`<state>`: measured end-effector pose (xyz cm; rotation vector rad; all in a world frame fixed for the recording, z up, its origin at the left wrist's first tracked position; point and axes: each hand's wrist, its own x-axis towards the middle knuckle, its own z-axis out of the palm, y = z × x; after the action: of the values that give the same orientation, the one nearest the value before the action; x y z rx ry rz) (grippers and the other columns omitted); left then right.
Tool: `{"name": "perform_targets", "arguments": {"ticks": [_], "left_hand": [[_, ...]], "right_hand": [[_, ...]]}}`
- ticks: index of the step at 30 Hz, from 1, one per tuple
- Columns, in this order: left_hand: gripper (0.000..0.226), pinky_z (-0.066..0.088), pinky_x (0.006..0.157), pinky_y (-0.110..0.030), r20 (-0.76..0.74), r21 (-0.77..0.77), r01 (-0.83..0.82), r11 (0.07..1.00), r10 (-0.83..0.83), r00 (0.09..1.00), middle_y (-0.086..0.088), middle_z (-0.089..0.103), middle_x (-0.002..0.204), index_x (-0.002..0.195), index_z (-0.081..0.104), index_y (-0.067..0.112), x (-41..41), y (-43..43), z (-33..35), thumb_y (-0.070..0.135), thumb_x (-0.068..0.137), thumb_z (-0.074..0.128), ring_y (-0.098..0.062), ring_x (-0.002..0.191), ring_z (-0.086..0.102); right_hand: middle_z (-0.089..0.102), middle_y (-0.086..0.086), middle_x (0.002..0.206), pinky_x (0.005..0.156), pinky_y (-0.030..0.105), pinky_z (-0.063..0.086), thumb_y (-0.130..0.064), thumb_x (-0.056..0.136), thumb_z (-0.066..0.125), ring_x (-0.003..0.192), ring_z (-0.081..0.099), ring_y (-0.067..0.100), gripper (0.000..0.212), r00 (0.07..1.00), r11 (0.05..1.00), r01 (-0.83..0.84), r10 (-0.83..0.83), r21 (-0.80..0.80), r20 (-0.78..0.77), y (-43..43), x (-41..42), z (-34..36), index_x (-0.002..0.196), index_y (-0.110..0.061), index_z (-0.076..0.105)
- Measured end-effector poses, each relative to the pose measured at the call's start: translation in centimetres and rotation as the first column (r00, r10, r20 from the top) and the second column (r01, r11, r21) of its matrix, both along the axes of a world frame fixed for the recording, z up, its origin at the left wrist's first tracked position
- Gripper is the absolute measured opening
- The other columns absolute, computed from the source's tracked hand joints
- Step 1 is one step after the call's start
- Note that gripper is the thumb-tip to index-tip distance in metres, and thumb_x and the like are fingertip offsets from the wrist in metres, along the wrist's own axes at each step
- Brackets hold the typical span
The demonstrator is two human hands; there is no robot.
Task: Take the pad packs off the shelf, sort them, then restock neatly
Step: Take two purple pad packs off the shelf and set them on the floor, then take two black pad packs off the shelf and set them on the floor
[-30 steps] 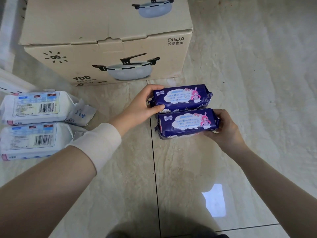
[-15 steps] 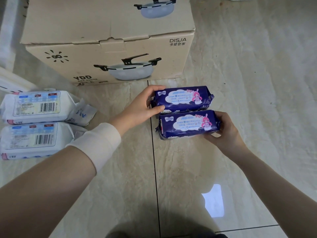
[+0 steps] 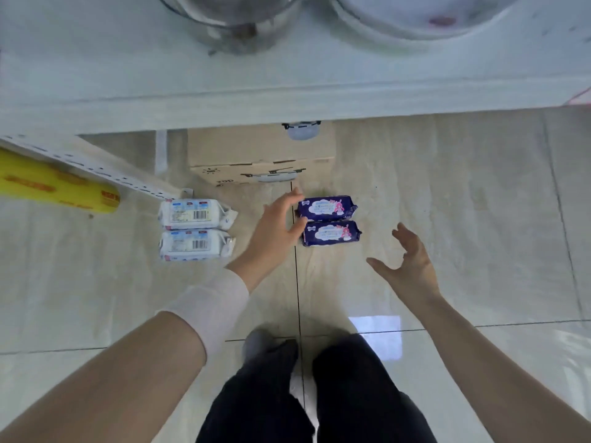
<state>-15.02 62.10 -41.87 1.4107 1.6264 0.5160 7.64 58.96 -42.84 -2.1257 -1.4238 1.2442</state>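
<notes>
Two purple pad packs lie side by side on the floor tiles, the far one [image 3: 326, 207] and the near one [image 3: 332, 233]. Left of them lie two white packs with barcodes, one [image 3: 192, 214] behind the other [image 3: 193, 243]. My left hand [image 3: 277, 227] hovers just left of the purple packs, fingers relaxed and holding nothing. My right hand [image 3: 407, 266] is spread open, raised to the right of and nearer than the purple packs, apart from them.
A white shelf board [image 3: 287, 87] crosses the top of the view with a metal pot [image 3: 230, 17] and a basin [image 3: 415, 14] on it. A cardboard box [image 3: 259, 158] stands behind the packs. A yellow roll [image 3: 57, 187] is at left. My legs [image 3: 313, 388] are below.
Both hands have let go of the purple packs and pulled back. The view has risen and drawn away, so the shelf board and my legs now show.
</notes>
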Motion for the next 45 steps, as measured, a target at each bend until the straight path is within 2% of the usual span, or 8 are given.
{"name": "perform_targets", "arguments": {"ticks": [4, 7, 12, 15, 21, 30, 34, 45], "left_hand": [[0.040, 0.017, 0.112, -0.023, -0.023, -0.039, -0.010, 0.999, 0.009, 1.000, -0.001, 0.042, 0.143, 0.131, 0.045, 0.011, 1.4, -1.9, 12.1, 0.009, 0.092, 0.051, -0.015, 0.131, 0.037], [0.039, 0.016, 0.115, -0.039, -0.056, -0.043, -0.014, 0.999, 0.011, 0.998, 0.002, 0.043, 0.141, 0.132, 0.045, 0.016, 2.3, -2.5, 20.8, 0.011, 0.093, 0.049, -0.014, 0.129, 0.039], [0.039, 0.021, 0.109, -0.024, -0.078, 0.060, -0.085, 0.995, 0.089, 0.993, 0.003, 0.042, 0.143, 0.131, 0.046, 0.016, 3.7, -2.6, 33.0, 0.011, 0.093, 0.049, -0.015, 0.130, 0.038], [0.040, 0.021, 0.112, -0.027, -0.064, 0.124, -0.101, 0.987, 0.109, 0.992, 0.003, 0.042, 0.143, 0.131, 0.046, 0.016, 4.4, -2.6, 38.7, 0.010, 0.092, 0.050, -0.016, 0.132, 0.036], [0.041, 0.024, 0.096, -0.010, -0.105, 0.333, -0.054, 0.941, 0.094, 0.990, 0.010, 0.044, 0.139, 0.131, 0.046, 0.021, 4.3, -2.5, 48.4, 0.017, 0.091, 0.055, -0.006, 0.128, 0.039], [0.039, 0.015, 0.105, -0.003, -0.179, 0.553, 0.101, 0.827, 0.000, 0.984, 0.027, 0.034, 0.134, 0.129, 0.047, 0.022, 2.1, 1.4, 58.4, 0.015, 0.091, 0.054, 0.012, 0.130, 0.024], [0.039, 0.011, 0.101, 0.001, -0.227, 0.591, 0.154, 0.792, -0.020, 0.974, 0.017, 0.039, 0.141, 0.130, 0.046, 0.020, 0.4, 4.9, 61.8, 0.014, 0.092, 0.053, 0.004, 0.133, 0.027], [0.042, 0.023, 0.103, -0.016, -0.385, 0.593, 0.327, 0.736, -0.097, 0.918, 0.006, 0.041, 0.143, 0.134, 0.043, 0.018, -0.3, 13.0, 66.1, 0.022, 0.093, 0.051, -0.011, 0.130, 0.039]], "right_hand": [[0.041, 0.002, 0.141, 0.091, 0.012, 0.028, -0.020, 0.079, 0.073, 0.128, 0.041, 0.015, 0.075, 0.998, 0.997, -0.065, 0.066, 0.028, -0.014, -0.1, -1.2, 11.9, 0.141, -0.015, 0.032], [0.040, 0.002, 0.140, 0.088, 0.007, 0.024, -0.021, 0.080, 0.071, 0.127, 0.040, 0.013, 0.070, 0.994, 0.992, -0.109, 0.110, 0.071, -0.010, 0.1, -1.4, 20.3, 0.140, -0.015, 0.034], [0.044, 0.002, 0.136, 0.082, 0.007, 0.026, -0.020, 0.080, 0.070, 0.123, 0.044, 0.016, 0.064, 0.985, 0.966, -0.170, 0.173, 0.194, -0.002, 1.4, -1.0, 32.3, 0.137, -0.015, 0.040], [0.047, 0.005, 0.133, 0.086, 0.009, 0.028, -0.017, 0.080, 0.071, 0.121, 0.046, 0.019, 0.062, 0.979, 0.932, -0.197, 0.204, 0.305, 0.007, 2.3, -0.4, 37.8, 0.135, -0.011, 0.042], [0.050, 0.002, 0.123, 0.095, 0.027, 0.040, -0.011, 0.077, 0.073, 0.115, 0.048, 0.015, 0.057, 0.970, 0.844, -0.202, 0.244, 0.497, -0.020, 2.4, 0.6, 46.6, 0.129, -0.009, 0.048], [0.053, -0.008, 0.122, 0.085, 0.000, 0.038, -0.017, 0.079, 0.070, 0.104, 0.054, 0.009, 0.050, 0.966, 0.729, -0.148, 0.253, 0.668, -0.061, 6.1, -1.1, 56.4, 0.126, -0.017, 0.053], [0.054, -0.006, 0.126, 0.094, 0.019, 0.043, -0.016, 0.081, 0.068, 0.111, 0.052, 0.008, 0.048, 0.964, 0.655, -0.148, 0.264, 0.741, -0.040, 9.5, -2.9, 60.7, 0.126, -0.017, 0.052], [0.055, 0.000, 0.119, 0.093, 0.024, 0.045, -0.019, 0.082, 0.068, 0.106, 0.052, 0.009, 0.048, 0.989, 0.580, -0.115, 0.147, 0.807, 0.035, 15.7, -3.8, 65.5, 0.127, -0.011, 0.052]]}}
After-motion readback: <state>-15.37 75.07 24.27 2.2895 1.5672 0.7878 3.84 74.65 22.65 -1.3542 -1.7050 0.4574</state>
